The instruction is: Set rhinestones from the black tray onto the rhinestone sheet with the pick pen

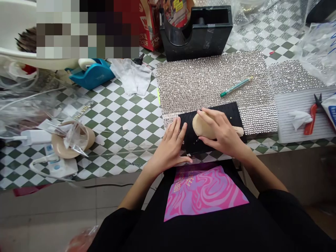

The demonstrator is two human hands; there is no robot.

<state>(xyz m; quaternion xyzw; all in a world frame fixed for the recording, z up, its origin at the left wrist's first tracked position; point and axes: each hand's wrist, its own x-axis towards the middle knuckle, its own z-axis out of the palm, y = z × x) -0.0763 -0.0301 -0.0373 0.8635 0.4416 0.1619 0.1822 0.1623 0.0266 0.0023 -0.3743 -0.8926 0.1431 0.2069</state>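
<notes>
A black ribbed board lies near the table's front edge, with a few tiny beads on it. My left hand rests on the board's left end, fingers stretched out and holding nothing. My right hand grips a smooth, cream-coloured rounded piece from above, thumb on the near side and fingers on the far side. A pale stub shows to the right of this hand; whether it belongs to the same piece is hidden. Behind the board lies a sheet of silver rhinestones, bearing a green pencil-like stick.
A large black tape dispenser stands behind the sheet. A blue tape dispenser, a white cloth and a beige cup with plastic scraps are to the left. Red-handled pliers lie at right beside a crumpled tissue.
</notes>
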